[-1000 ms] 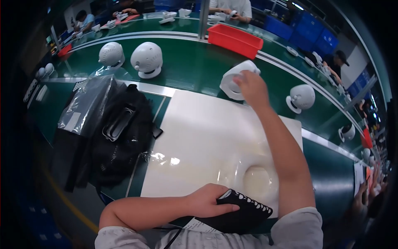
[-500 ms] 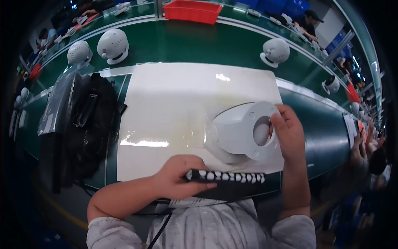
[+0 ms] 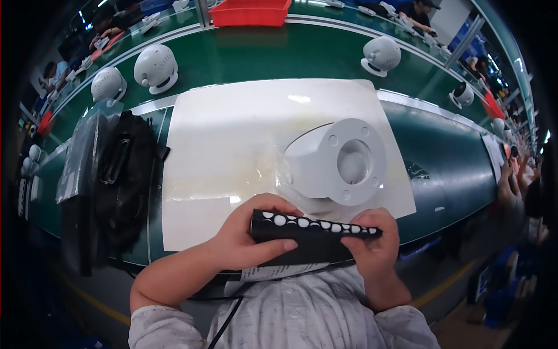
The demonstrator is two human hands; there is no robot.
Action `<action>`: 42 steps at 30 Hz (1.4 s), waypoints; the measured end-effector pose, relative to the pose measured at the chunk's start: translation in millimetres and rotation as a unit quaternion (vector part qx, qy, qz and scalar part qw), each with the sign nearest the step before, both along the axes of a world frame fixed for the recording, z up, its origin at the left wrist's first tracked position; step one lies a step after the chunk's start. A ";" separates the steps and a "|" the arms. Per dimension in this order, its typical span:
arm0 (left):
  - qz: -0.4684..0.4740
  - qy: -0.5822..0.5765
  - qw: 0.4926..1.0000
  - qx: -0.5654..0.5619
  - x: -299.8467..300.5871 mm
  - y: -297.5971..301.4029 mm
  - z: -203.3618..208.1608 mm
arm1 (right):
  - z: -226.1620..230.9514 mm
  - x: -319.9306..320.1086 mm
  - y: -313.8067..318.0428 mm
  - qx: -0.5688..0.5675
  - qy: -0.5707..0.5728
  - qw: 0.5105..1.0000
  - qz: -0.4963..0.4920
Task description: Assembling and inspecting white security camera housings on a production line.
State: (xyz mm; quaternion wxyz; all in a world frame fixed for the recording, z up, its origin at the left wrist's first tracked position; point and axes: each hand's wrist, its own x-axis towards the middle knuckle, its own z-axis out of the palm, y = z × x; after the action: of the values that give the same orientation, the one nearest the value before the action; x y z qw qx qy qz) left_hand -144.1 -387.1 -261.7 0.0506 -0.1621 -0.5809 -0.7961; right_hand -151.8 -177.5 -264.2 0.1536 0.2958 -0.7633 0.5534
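Observation:
Close to my body I hold a black sheet or thin stack (image 3: 317, 247) with a row of white round spots along its upper edge. My left hand (image 3: 247, 238) is closed on its left end, thumb on the near side. At the other end my right hand (image 3: 376, 241) pinches it between thumb and fingers. Just beyond lies a white housing (image 3: 305, 166) on its side, its ring-shaped base facing up and to the right. Small round recesses dot the ring, and a white rounded part shows through its hole. Neither hand touches the housing. It rests on a glossy white mat (image 3: 221, 134).
Clear plastic bags (image 3: 87, 154) and a black bag (image 3: 131, 192) lie left of the mat. Finished-looking white round devices (image 3: 156, 67) stand on the green bench (image 3: 279, 55) beyond, with a red bin (image 3: 250, 13) at the back. Other people sit at far benches.
My right hand has let go of the white housing's ring and moved down to grip the black sheet's right end. The housing now rests unheld, while my left hand keeps its hold.

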 end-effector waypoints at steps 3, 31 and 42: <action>-0.073 -0.062 0.992 -0.078 2.6 -12.5 -1.6 | 4.2 -2.4 4.8 -0.035 -0.042 0.998 -0.009; -0.037 0.140 0.964 -0.223 -7.7 -10.2 -2.0 | 39.7 -6.7 7.0 0.127 0.161 0.978 0.039; -0.020 0.098 0.968 -0.231 -7.3 -7.9 1.2 | 43.9 -10.0 1.2 0.046 0.096 0.975 0.196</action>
State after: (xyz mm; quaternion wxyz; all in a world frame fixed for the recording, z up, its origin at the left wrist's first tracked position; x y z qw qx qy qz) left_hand -151.5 -395.0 -260.6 0.0526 -0.2583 -0.7381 -0.6211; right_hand -161.8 -176.3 -220.2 0.1011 0.4979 -0.6967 0.5065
